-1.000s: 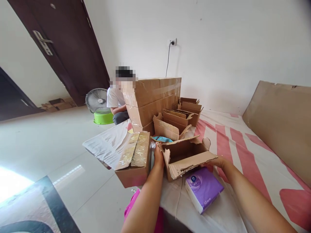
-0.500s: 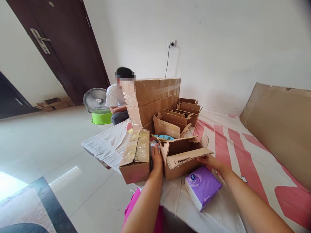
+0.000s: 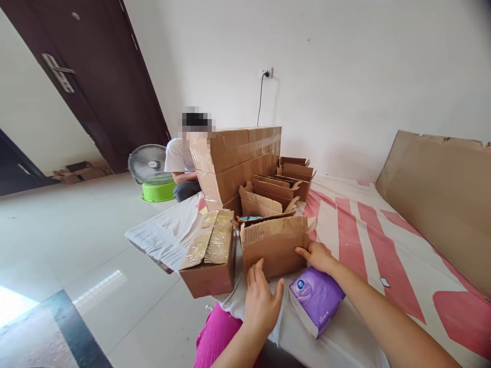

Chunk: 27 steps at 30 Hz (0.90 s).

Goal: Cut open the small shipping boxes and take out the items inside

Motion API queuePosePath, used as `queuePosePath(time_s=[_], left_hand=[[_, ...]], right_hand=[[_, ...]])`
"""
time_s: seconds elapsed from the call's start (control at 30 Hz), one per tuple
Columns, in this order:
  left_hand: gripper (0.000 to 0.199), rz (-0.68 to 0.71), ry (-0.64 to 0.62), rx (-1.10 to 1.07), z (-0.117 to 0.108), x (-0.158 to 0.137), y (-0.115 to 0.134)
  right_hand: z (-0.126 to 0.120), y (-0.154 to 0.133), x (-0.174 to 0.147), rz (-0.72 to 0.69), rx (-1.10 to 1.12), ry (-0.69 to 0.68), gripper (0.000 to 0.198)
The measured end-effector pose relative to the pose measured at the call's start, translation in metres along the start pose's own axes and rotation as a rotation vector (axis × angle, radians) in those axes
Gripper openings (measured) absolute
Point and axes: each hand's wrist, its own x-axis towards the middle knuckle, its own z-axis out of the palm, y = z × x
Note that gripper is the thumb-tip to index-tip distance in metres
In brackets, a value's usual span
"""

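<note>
Red-and-white cloth [image 3: 401, 250] spreads beneath everything. Taped carton stack [image 3: 226, 179]: far left of centre. Open-flapped carton [image 3: 274, 248]: near centre; sealed carton [image 3: 207, 276] at its left, purple tissue pack [image 3: 318, 296] nearer right. Right hand [image 3: 320, 256]: partly curled at open-flapped carton's right end; grip cannot be told. Left hand [image 3: 263, 299]: fingers spread, holding nothing.

On the purple pack [image 3: 320, 296], I can read the letters "XS", printed in white near one edge of the top face. The same face bears a round blue emblem [image 3: 300, 284]; the small lettering beside each mark is illegible from here.
</note>
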Motion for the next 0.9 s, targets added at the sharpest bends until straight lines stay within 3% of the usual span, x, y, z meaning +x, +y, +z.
queuePosePath(time_s=[0.13, 0.3, 0.37, 0.53, 0.67, 0.77, 0.9], left_hand=[[0.074, -0.268, 0.026, 0.095, 0.019, 0.040, -0.003], [0.086, -0.315, 0.107, 0.140, 0.031, 0.076, -0.007], [0.087, -0.300, 0.126, 0.137, 0.033, 0.080, -0.010], [0.088, -0.281, 0.153, 0.119, 0.035, 0.081, -0.017], [0.090, -0.296, 0.129, 0.087, 0.041, 0.086, -0.017], [0.088, -0.280, 0.120, 0.050, 0.047, 0.087, -0.014], [0.077, -0.241, 0.119, 0.003, 0.045, 0.082, -0.013]], right_hand=[[0.005, -0.010, -0.003, -0.046, -0.045, -0.041, 0.031], [0.000, -0.008, -0.013, -0.116, -0.024, -0.063, 0.047], [-0.004, -0.003, -0.022, -0.126, 0.038, 0.058, 0.042], [-0.012, 0.012, -0.055, -0.141, 0.150, 0.556, 0.034], [-0.014, 0.028, -0.084, -0.079, 0.167, 0.722, 0.033], [-0.012, 0.039, -0.101, 0.084, 0.199, 0.576, 0.045], [-0.005, 0.042, -0.115, 0.123, 0.328, 0.109, 0.072]])
